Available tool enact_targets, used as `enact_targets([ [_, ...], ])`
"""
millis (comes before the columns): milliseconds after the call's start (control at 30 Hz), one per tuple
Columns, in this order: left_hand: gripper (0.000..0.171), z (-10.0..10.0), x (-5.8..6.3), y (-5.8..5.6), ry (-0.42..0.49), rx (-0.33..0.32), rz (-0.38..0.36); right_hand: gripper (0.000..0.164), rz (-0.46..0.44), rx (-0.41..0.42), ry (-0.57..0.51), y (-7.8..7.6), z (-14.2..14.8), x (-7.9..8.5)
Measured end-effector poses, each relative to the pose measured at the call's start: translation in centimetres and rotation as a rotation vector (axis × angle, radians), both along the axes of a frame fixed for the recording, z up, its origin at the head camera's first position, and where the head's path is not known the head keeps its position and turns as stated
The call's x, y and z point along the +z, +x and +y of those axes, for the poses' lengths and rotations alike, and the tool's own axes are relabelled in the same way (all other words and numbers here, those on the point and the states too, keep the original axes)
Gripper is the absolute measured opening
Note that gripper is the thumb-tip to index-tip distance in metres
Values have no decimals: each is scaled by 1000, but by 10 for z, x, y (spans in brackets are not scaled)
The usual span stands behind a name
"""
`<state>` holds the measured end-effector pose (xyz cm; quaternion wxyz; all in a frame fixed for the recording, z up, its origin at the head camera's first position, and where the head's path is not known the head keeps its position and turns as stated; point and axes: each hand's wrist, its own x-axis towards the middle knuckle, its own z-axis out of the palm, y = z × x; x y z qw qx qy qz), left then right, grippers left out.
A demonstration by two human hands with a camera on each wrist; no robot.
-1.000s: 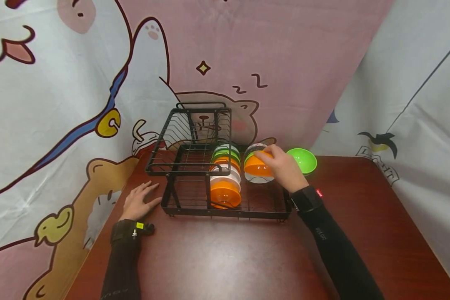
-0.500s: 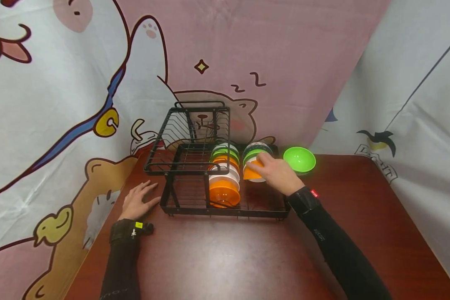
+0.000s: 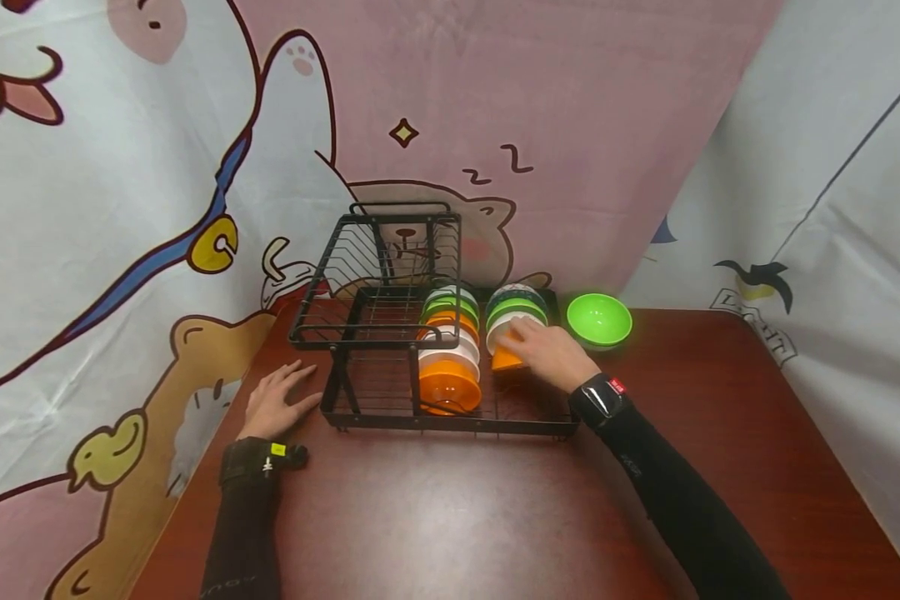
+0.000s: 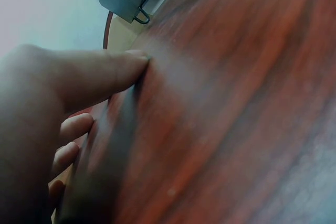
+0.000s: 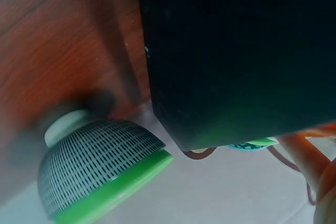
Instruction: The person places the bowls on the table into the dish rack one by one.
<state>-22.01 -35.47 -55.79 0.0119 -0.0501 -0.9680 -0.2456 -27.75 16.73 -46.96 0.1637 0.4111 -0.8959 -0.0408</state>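
Observation:
My right hand [image 3: 553,354] grips an orange bowl [image 3: 506,358] by its edge, inside the right part of the black dish rack [image 3: 450,427]. The bowl stands tilted just in front of a white bowl [image 3: 497,333]. Behind that come a green bowl [image 3: 495,312] and a dark patterned one [image 3: 516,292]. In the right wrist view, fingers [image 5: 307,156] show at the right edge, and the rack's dark side hides most of the held bowl. My left hand [image 3: 273,404] rests on the table, left of the rack, holding nothing.
A second row of bowls [image 3: 450,392] stands in the rack's middle, orange at the front. An upper wire tier [image 3: 375,337] covers the left side. Right of the rack, a loose bowl [image 3: 600,321], green inside and patterned outside, sits on the brown table [image 3: 720,400].
My right hand has brought the orange bowl down and toward me, and turned it more upright, uncovering the white and green bowls behind. The left hand stays put.

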Motion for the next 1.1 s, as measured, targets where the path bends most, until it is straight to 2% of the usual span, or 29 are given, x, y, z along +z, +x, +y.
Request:
enact_targets([
  [133, 71, -1, 1, 0, -8, 1, -4, 53, -93, -31, -11, -2, -3, -1],
  [333, 71, -1, 0, 1, -12, -9, -3, 62, -252, -151, -78, -3, -3, 0],
  [433, 71, -1, 0, 1, -9, -7, -4, 65, -299, -167, -113, -3, -2, 1],
  [533, 70, -1, -1, 0, -18, -8, 5, 60, -333, -176, -133, -3, 1, 3],
  [767, 70, -1, -2, -1, -24, -10, 15, 52, -338, -215, -143, 2, 9, 11],
  [1100, 71, -3, -2, -2, -21, -3, 7, 48, -303, -185, -191, 3, 13, 20],
])
